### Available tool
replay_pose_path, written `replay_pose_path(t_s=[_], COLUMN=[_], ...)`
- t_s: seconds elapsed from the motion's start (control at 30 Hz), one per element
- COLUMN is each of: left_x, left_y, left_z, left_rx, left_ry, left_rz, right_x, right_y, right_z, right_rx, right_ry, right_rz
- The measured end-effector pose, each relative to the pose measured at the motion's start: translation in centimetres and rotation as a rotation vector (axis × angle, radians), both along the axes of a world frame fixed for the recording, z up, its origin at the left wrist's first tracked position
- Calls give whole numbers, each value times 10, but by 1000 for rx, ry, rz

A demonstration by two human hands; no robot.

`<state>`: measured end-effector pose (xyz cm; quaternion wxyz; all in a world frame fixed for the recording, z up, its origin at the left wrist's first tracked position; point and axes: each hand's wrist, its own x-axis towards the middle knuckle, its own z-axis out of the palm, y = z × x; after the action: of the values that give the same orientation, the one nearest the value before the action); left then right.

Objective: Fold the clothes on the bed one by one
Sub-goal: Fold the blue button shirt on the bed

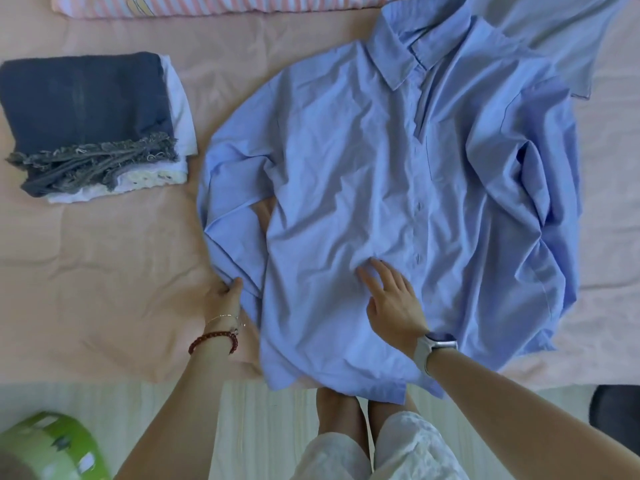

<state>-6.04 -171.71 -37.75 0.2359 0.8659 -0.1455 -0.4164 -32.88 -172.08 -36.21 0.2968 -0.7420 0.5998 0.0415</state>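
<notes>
A light blue button-up shirt (363, 161) lies front side up on the pink bed (104, 271), collar at the far end, hem hanging over the near edge. Its left sleeve is bent in against the body, and the right side is bunched up. My left hand (225, 296) pinches the cuff end of the left sleeve at the shirt's near left edge. My right hand (388, 296) rests flat on the lower front of the shirt, fingers straight, just left of the button line.
A stack of folded clothes (86, 123), dark blue denim on top of white pieces, sits at the left of the bed. A pink striped pillow (207, 3) lies along the far edge. On the floor at the lower left is a green object (52, 445).
</notes>
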Motion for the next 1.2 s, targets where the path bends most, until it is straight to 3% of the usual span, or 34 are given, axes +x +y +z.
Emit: replay_pose_path(t_s=[0.07,0.17,0.27,0.37,0.47,0.53,0.6,0.67,0.77,0.93,1.03,1.13,1.2], left_x=[11,35,59,56,20,-2,-10,-4,6,-21,-45,-56,-57], left_y=[0,8,10,4,2,2,-3,-17,-66,-173,-215,-235,-240], left_z=[6,31,59,87,110,118,115,107,94,58,29,9,4], left_rx=[-55,-155,-249,-326,-387,-350,-318,-327,-387,-423,-280,-175,-179], left_ry=[-66,-312,-479,-486,-316,-43,155,68,-170,-380,-506,-529,-585], left_rz=[58,278,316,24,-507,-760,-757,-649,-599,-1087,-1446,-1597,-1600], right_x=[13,30,60,107,143,153,146,125,81,18,7,12,18], right_y=[-14,-29,-47,-72,-98,-110,-120,-124,-129,-126,-105,-71,-52], right_z=[-4,2,19,47,65,69,70,67,64,47,24,6,1], right_rx=[48,72,68,514,943,975,812,652,633,611,549,550,654], right_ry=[55,69,-174,-677,-860,-832,-746,-659,-691,-611,-461,-234,-279], right_rz=[33,-59,-213,-559,-670,-605,-539,-515,-689,-794,-840,-792,-869])
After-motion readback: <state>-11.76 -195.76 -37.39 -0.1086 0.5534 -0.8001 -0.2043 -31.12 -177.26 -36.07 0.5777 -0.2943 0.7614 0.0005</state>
